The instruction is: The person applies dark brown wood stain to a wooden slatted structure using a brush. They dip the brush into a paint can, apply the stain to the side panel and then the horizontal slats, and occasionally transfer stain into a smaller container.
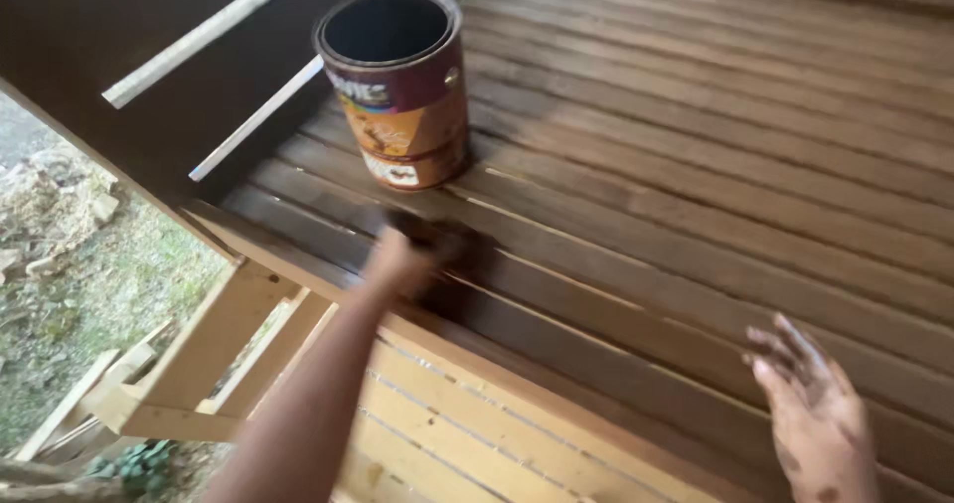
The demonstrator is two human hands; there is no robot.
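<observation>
My left hand (402, 259) presses a dark, blurred rag (437, 240) on the stained brown slats (696, 195), just in front of the open tin (397, 85). My right hand (815, 414), paint-smeared, hovers open.

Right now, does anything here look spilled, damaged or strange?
Nothing looks spilled. The open can stands upright on the slatted wooden surface. Two things stand out: the right hand carries dark smears on palm and fingers, and the boards nearest the person remain pale while the others are dark. The left hand is blurred, pressing something dark on a slat.
</observation>
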